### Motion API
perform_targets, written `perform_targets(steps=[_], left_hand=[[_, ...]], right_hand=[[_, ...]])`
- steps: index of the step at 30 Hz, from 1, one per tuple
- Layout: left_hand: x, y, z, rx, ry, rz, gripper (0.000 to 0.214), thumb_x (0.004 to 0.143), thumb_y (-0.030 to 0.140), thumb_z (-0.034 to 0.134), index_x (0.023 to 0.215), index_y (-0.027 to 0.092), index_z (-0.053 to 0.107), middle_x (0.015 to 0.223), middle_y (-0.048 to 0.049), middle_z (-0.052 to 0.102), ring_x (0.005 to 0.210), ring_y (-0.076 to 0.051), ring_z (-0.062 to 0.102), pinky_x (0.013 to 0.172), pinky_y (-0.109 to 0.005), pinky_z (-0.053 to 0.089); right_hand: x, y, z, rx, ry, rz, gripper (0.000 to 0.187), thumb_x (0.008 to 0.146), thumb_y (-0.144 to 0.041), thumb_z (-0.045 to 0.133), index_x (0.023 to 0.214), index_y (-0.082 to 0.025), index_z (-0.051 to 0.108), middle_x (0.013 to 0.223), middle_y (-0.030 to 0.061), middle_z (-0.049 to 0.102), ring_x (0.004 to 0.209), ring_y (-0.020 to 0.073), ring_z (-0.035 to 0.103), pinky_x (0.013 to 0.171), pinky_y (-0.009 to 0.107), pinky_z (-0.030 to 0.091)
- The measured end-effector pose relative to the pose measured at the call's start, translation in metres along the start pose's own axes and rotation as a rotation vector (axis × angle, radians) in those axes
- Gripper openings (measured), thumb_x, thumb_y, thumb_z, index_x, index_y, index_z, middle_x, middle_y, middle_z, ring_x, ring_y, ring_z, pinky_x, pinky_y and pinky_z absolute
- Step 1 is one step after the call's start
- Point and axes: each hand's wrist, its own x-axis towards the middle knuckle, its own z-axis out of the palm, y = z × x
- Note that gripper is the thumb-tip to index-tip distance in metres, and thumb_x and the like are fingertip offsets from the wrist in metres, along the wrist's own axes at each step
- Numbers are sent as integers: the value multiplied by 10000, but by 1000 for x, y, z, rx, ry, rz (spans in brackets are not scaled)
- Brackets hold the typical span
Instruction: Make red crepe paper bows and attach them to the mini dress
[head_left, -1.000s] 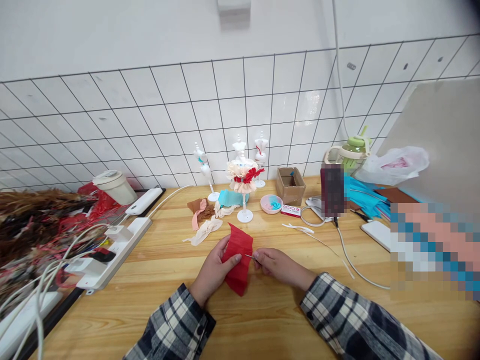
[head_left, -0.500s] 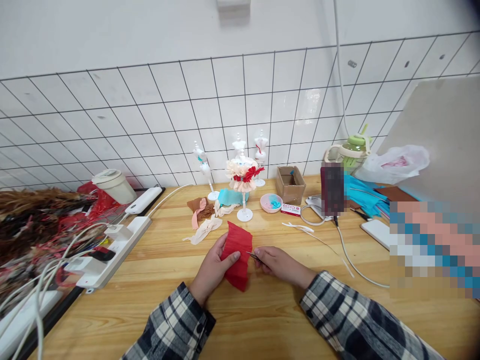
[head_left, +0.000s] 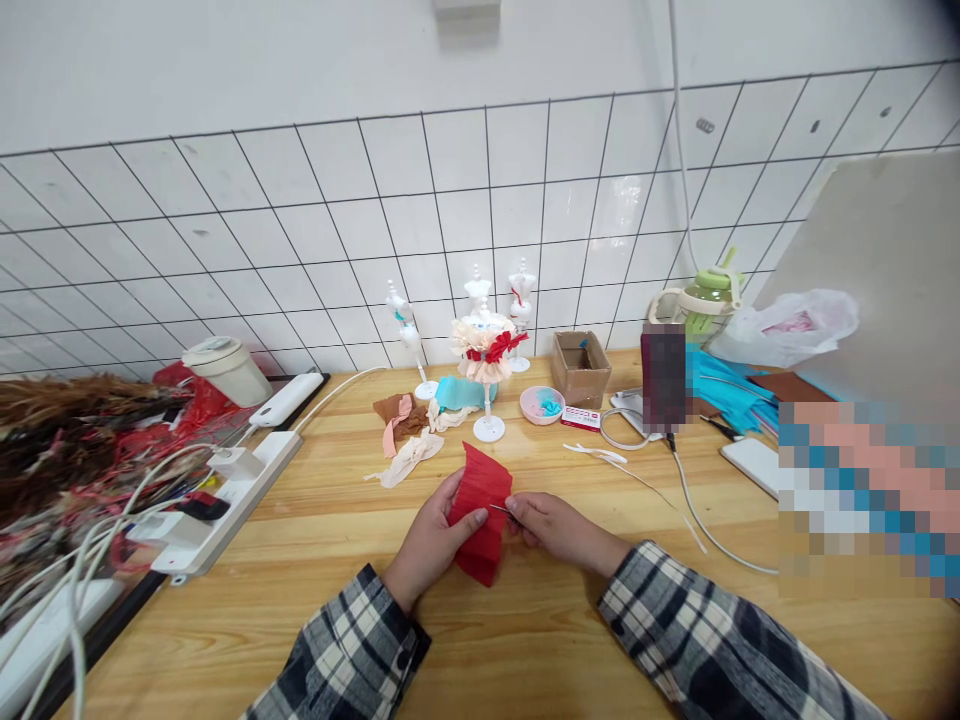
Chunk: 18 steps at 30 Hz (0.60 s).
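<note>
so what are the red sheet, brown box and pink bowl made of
Thin red sheet: crepe paper or cloth perhaps, matte, finely wrinkled. Brown open box: likely cardboard, flat tan walls, finish unclear. Round pink bowl: probably plastic, smooth, even rim.

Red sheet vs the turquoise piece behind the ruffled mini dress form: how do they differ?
Colour: red sheet is strong red; turquoise piece is light blue-green.
Handling: red sheet is gripped in the left hand; turquoise piece lies on the table.
Place: red sheet is nearer the camera than the ruffled mini dress form; turquoise piece is behind it.
Shared: both look like thin sheet material.
</note>
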Motion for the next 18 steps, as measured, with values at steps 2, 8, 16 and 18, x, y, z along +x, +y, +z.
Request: perform_targets(steps=[2,8,16,18], left_hand=[[0,1,0,0,-1,0,679,731,296,711,1331,168,421,1308,-119,564,1157,-270,555,956,-383,456],[0,1,2,-6,-11,7,631,733,297,710,1298,181,455,1279,-110,587,1132,-264,571,969,-391,445],[1,2,-3,-82,95,9,743,727,337,712,1370,193,368,1206,-95,632,1007,-245,626,869,-364,499],[1,2,-4,-90,96,2,757,721,342,717,1376,200,365,1202,-93,635,985,-244,634,851,-362,507]], right_hand=[[0,0,0,-12,-8,-5,620,859,-703,254,722,-167,534,612,-11,489,565,119,443,537,239,334],[0,-1,-1,-32,-9,3,624,854,-711,250,715,-172,532,601,-14,484,562,121,440,544,243,340],[1,1,-1,57,8,21,569,870,-672,294,715,-178,527,583,-19,448,536,117,403,516,238,311],[1,0,-1,30,8,15,570,877,-666,280,711,-180,527,565,-21,432,532,117,396,518,238,311]])
